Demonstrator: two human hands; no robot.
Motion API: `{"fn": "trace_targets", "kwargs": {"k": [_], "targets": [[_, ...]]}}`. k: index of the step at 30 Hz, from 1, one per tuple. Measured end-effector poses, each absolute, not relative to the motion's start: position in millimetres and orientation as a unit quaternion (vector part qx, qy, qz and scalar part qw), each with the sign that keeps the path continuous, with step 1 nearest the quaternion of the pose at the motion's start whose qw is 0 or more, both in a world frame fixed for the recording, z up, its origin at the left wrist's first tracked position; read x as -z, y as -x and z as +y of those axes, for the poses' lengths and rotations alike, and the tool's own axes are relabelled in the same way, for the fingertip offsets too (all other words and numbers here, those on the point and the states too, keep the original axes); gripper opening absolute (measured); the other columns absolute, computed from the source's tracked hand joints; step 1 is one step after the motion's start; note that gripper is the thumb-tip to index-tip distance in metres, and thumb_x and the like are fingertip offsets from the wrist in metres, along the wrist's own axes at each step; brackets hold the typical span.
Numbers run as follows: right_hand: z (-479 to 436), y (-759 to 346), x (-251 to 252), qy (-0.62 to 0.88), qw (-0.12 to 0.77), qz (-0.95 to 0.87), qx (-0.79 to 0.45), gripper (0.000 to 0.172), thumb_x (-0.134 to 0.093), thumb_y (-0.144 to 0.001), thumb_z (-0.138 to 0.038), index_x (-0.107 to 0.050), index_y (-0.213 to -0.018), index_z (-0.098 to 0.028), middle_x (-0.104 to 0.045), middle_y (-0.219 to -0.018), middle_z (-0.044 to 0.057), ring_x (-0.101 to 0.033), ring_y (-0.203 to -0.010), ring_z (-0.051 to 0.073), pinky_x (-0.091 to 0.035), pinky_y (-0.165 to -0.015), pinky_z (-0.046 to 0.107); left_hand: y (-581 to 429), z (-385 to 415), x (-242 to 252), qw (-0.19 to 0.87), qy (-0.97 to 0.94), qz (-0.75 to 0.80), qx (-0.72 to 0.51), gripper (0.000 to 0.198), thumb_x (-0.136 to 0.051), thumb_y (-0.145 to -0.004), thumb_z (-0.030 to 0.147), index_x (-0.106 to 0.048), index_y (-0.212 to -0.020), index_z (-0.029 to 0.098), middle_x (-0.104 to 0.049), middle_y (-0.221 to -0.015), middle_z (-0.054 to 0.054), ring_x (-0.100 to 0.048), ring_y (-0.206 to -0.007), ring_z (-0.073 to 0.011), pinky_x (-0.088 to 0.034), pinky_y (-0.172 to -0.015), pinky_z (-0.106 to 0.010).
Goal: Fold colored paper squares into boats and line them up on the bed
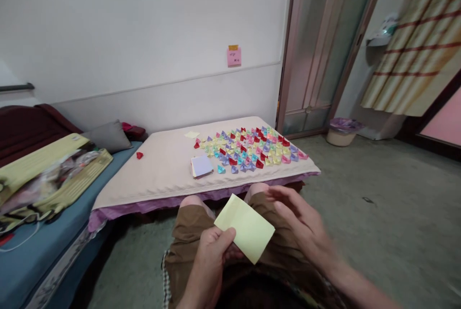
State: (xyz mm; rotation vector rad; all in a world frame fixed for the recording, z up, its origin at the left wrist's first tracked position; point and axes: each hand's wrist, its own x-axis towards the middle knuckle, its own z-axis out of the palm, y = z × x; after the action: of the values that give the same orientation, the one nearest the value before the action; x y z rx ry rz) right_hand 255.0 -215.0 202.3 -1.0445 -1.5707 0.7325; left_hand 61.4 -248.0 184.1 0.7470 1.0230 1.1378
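A pale yellow sheet of paper [248, 229] is pinched at its lower left edge between the thumb and fingers of my left hand [212, 256]. It is held above my lap, and a faint crease runs near its left end. My right hand [300, 222] hovers just right of the paper, apart from it, with the fingers loosely spread and nothing in them. Beyond my knees, a stack of coloured square papers [202, 166], lilac on top, lies on the cloth-covered table [154, 169]. Many small folded paper boats [248, 148] in several colours fill the table's right half.
One red folded piece [139, 155] sits alone at the table's left, and a yellow sheet [192, 134] lies near the back. A blue bed [43, 261] with yellow panels [68, 179] stands at left. On the right floor is a bin [340, 133] by the sliding door [317, 49].
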Motion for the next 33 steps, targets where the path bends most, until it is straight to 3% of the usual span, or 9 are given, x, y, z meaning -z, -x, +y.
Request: {"fn": "trace_targets", "kwargs": {"k": [3, 7, 10, 12, 18, 21, 24, 27, 33], "targets": [[-212, -247, -206, 0.399, 0.44, -0.621, -0.511, 0.034, -0.058, -0.081, -0.032, -0.055, -0.112, -0.019, -0.065, -0.083, 0.002, -0.06, -0.072, 0.017, -0.048, -0.063, 0.026, -67, -251, -178, 0.665, -0.356, 0.454, -0.475, 0.033, -0.069, -0.07, 0.04, -0.069, -0.07, 0.007, -0.064, -0.058, -0.006, -0.055, -0.054, -0.0139, -0.043, -0.054, -0.025], [-210, -237, -194, 0.405, 0.424, -0.566, -0.58, 0.036, -0.064, -0.071, -0.025, -0.057, -0.106, -0.018, -0.051, -0.059, -0.007, -0.048, -0.05, 0.01, -0.035, -0.046, 0.02, -73, -253, -181, 0.637, -0.376, 0.466, -0.485, 0.037, -0.064, -0.073, 0.047, -0.068, -0.075, 0.01, -0.064, -0.062, -0.005, -0.056, -0.058, -0.0169, -0.045, -0.057, -0.028], [-207, -237, -190, 0.411, 0.448, -0.545, -0.577, 0.04, -0.063, -0.071, -0.026, -0.054, -0.11, -0.018, -0.052, -0.06, -0.006, -0.049, -0.051, 0.01, -0.036, -0.047, 0.02, -74, -252, -189, 0.582, -0.373, 0.464, -0.553, 0.03, -0.061, -0.076, 0.043, -0.067, -0.089, 0.017, -0.068, -0.08, -0.005, -0.059, -0.072, -0.0181, -0.046, -0.064, -0.028], [-206, -238, -191, 0.409, 0.448, -0.544, -0.58, 0.042, -0.063, -0.072, -0.027, -0.052, -0.112, -0.018, -0.052, -0.06, -0.006, -0.049, -0.052, 0.011, -0.036, -0.047, 0.021, -72, -252, -190, 0.569, -0.386, 0.447, -0.572, 0.022, -0.065, -0.074, 0.037, -0.066, -0.087, 0.019, -0.067, -0.084, -0.003, -0.059, -0.076, -0.0166, -0.045, -0.068, -0.026], [-210, -242, -196, 0.399, 0.438, -0.583, -0.556, 0.037, -0.061, -0.078, -0.032, -0.054, -0.112, -0.019, -0.041, -0.058, -0.008, -0.043, -0.051, 0.01, -0.036, -0.048, 0.021, -65, -252, -175, 0.555, -0.451, 0.501, -0.487, 0.015, -0.069, -0.067, 0.028, -0.073, -0.075, 0.016, -0.063, -0.066, -0.001, -0.052, -0.059, -0.0128, -0.041, -0.056, -0.022], [-216, -252, -197, 0.387, 0.432, -0.618, -0.53, 0.043, -0.05, -0.088, -0.035, -0.046, -0.129, -0.023, -0.057, -0.075, -0.002, -0.055, -0.07, 0.014, -0.044, -0.065, 0.025, -61, -250, -172, 0.502, -0.46, 0.538, -0.497, 0.019, -0.069, -0.068, 0.027, -0.075, -0.082, 0.016, -0.061, -0.061, -0.001, -0.05, -0.056, -0.0123, -0.041, -0.055, -0.022], [-223, -263, -194, 0.34, 0.386, -0.651, -0.558, 0.054, -0.055, -0.086, -0.029, -0.037, -0.137, -0.029, -0.063, -0.104, 0.002, -0.058, -0.096, 0.019, -0.044, -0.085, 0.031, -58, -249, -174, 0.495, -0.417, 0.537, -0.54, 0.023, -0.071, -0.064, 0.028, -0.075, -0.084, 0.017, -0.059, -0.062, 0.0, -0.049, -0.055, -0.0115, -0.043, -0.054, -0.022], [-226, -264, -190, 0.328, 0.363, -0.688, -0.535, 0.043, -0.062, -0.081, -0.02, -0.056, -0.122, -0.03, -0.062, -0.117, 0.002, -0.057, -0.106, 0.02, -0.042, -0.091, 0.03, -59, -249, -174, 0.503, -0.411, 0.535, -0.541, 0.024, -0.073, -0.062, 0.026, -0.076, -0.084, 0.018, -0.054, -0.058, 0.002, -0.045, -0.053, -0.0092, -0.04, -0.051, -0.02], [-220, -248, -181, 0.303, 0.426, -0.691, -0.499, 0.012, -0.064, -0.079, -0.021, -0.073, -0.087, -0.023, -0.07, -0.088, 0.001, -0.063, -0.08, 0.015, -0.047, -0.072, 0.022, -59, -250, -167, 0.493, -0.478, 0.519, -0.508, 0.024, -0.071, -0.065, 0.024, -0.075, -0.089, 0.017, -0.06, -0.065, -0.001, -0.047, -0.056, -0.0102, -0.04, -0.053, -0.021]]}}
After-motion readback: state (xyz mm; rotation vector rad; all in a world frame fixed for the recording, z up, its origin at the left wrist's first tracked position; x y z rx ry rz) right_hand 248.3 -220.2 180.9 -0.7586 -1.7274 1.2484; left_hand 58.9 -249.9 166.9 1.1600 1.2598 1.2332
